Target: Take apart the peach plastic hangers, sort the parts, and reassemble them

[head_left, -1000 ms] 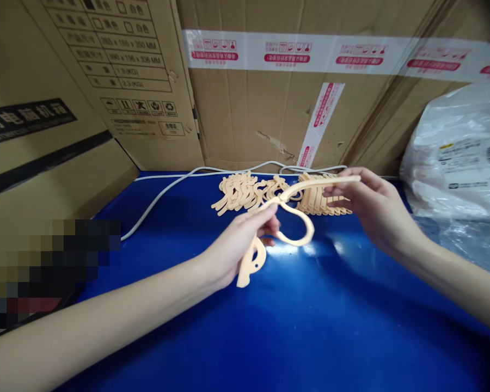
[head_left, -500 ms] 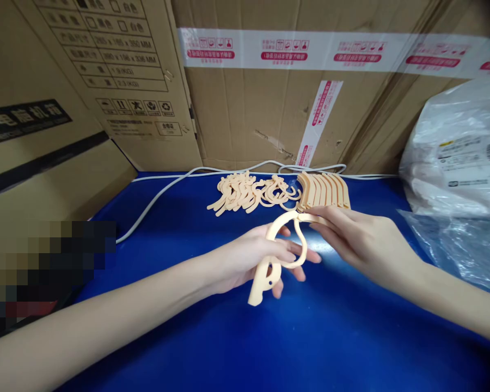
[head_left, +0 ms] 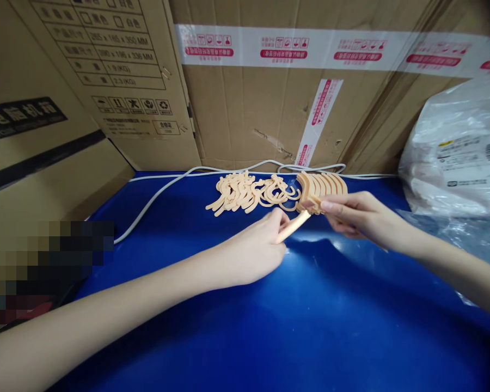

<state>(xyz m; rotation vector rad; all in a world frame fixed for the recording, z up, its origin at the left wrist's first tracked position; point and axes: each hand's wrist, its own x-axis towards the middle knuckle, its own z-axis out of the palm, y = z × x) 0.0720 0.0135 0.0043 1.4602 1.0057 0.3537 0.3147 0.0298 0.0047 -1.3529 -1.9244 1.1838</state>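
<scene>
My left hand is closed around a cream plastic hanger piece, which slants up and to the right, seen edge-on. Most of what lies inside that palm is hidden. My right hand pinches another cream hanger piece at the tip of the first one. Whether the two are joined there I cannot tell. Just behind the fingers, a row of curved hanger arms lies neatly side by side. Left of it are loose hanger hooks and a heap of small wavy cream parts.
The blue table carries a white cable along its back and left. Cardboard boxes wall off the back and left. At right sits a clear plastic bag with a white label.
My left hand has turned over and closed its fingers, so the looped hanger piece now shows edge-on. My right hand has shifted slightly up and right, with its fingers curled more.
</scene>
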